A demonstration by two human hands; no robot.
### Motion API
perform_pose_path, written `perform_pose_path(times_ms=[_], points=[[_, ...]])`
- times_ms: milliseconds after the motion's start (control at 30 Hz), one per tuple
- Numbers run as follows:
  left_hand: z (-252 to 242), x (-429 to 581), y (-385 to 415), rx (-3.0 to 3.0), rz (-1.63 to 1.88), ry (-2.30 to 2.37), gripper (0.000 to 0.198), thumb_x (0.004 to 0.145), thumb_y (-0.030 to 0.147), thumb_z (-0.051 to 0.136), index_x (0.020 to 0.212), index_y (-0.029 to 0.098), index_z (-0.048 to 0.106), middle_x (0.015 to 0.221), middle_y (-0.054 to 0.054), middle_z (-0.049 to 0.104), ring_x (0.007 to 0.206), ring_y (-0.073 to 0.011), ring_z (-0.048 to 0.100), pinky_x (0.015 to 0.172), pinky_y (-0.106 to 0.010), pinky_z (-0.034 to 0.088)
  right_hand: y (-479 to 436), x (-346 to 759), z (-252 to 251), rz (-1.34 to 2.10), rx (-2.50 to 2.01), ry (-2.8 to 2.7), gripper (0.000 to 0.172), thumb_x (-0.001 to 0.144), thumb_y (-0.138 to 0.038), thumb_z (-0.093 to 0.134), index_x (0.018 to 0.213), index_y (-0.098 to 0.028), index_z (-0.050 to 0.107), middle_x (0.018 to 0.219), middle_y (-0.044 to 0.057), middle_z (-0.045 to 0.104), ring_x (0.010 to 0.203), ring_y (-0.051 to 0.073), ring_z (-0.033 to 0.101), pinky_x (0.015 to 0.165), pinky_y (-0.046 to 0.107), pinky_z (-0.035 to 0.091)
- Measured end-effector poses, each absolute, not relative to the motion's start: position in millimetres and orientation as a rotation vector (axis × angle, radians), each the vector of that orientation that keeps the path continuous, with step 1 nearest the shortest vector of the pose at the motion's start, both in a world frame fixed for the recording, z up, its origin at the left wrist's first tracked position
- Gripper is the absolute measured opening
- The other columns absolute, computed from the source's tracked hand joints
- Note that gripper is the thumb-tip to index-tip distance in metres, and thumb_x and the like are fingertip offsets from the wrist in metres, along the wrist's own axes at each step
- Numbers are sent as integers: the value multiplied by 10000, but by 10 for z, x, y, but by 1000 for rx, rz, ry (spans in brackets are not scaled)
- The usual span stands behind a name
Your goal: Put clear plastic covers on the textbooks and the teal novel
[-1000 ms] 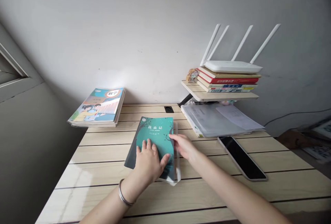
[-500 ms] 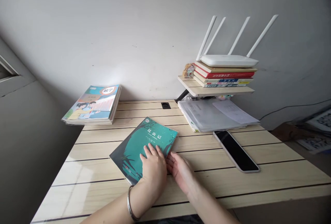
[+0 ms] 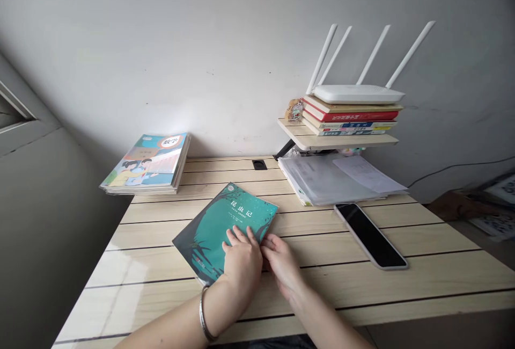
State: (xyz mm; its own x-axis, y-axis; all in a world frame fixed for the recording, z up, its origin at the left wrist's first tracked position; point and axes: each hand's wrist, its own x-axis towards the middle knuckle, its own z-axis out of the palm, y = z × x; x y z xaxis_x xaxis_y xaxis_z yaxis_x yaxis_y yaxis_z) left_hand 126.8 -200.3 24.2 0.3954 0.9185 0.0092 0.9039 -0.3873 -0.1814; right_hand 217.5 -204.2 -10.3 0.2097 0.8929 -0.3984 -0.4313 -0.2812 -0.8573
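Soft light, glare on the tabletop [image 3: 116, 271], edges bowed.

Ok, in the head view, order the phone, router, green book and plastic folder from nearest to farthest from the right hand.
From the right hand:
1. Green book: at its fingertips, to the left.
2. Phone: on the table, to the right.
3. Plastic folder: behind the phone.
4. Router: on books on the shelf, above the folder.
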Motion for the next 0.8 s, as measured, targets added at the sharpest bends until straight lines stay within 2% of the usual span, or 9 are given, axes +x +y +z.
perform_pose_path(times_ms=[133, 367, 500, 633, 800], points=[[307, 1278, -1993, -2500, 183, -1576, 620, 804, -27, 411, 1389, 179, 437, 1203, -273, 596, 1052, -362, 625, 643, -406, 588, -2041, 2205, -121, 1397, -1309, -539, 355, 532, -300, 773, 841, -204, 626, 870, 59, 735, 804, 238, 679, 592, 274, 501], [373, 1182, -1972, -2601, 138, -1497, 588, 798, -18, 478, 1374, 98, 449, 1187, -323, 581, 1027, -368, 635, 635, -350, 592, -2071, 2191, -85, 1432, -1288, -562, 444, 541, -348, 800, 907, -214, 587, 876, 54, 723, 752, 224, 673, 567, 272, 495], [391, 1163, -1960, -2624, 67, -1533, 550, 815, 17, 488, 1355, 124, 482, 1175, -311, 593, 1027, -365, 638, 638, -355, 591, -2057, 2162, -44, 1312, -1398, -682, 439, 557, -388, 797, 895, -204, 586, 845, 67, 720, 742, 225, 665, 566, 268, 488], [482, 1149, -1918, -2640, 92, -1535, 540, 825, 37, 471, 1354, 139, 482, 1107, -283, 634, 919, -314, 686, 607, -310, 580, -2040, 2171, -100, 1240, -1412, -773, 479, 575, -406, 782, 960, -204, 582, 835, 67, 720, 770, 246, 672, 608, 297, 505], [660, 1106, -1901, -2702, 134, -1482, 634, 832, 42, 466, 1443, 159, 342, 918, -184, 673, 736, -234, 705, 552, -236, 549, -2009, 2174, -227, 1199, -1454, -728, 484, 571, -382, 758, 987, -235, 557, 781, 39, 699, 753, 261, 670, 586, 319, 513]])
